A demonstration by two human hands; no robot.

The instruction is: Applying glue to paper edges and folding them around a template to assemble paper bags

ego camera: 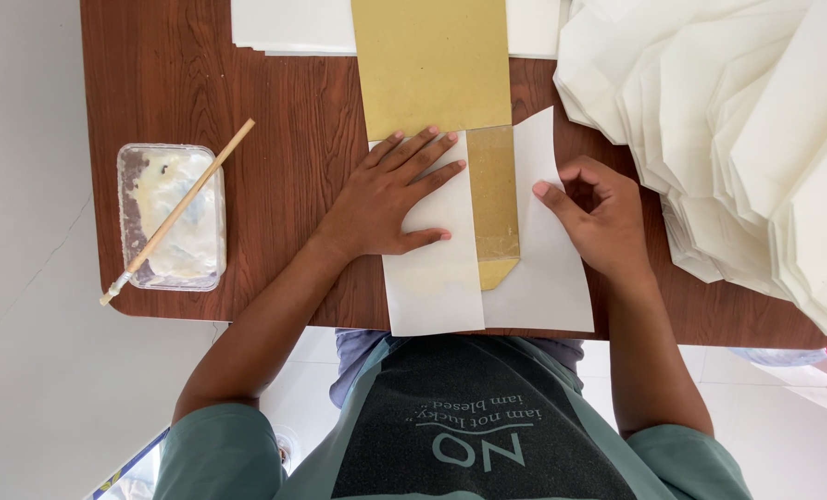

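Wood-grain table (275,111) fills most of the view, dark brown, its near edge running just above the person's green-sleeved shirt. At the right, a big heap of folded white paper pieces (747,139) spreads in overlapping fans from the far edge almost to the near one. At the far middle, flat white sheets (288,26) lie under a long gold card strip (432,65) that runs toward the person and ends in a pointed tip near the table's edge.

Over the lower part of that strip lies a white paper sheet (432,278), folded in from both sides: the left flap covers the strip's left edge, and the right flap (548,268) stands slightly lifted at its upper corner, leaving a shiny gold band bare between them.

Left hand (390,199) rests palm down on the left flap, fingers spread flat and pressing the paper onto the table, gripping nothing. Right hand (594,218) sits on the right flap, fingers curled in, the forefinger and thumb at the flap's inner edge; its grip appears to pinch the paper, though the thumb is partly hidden.

Well apart at the left stands a clear plastic tub (171,218) of whitish paste. A thin wooden brush stick (177,211) lies slantwise across it, bristle end hanging over the table's corner.
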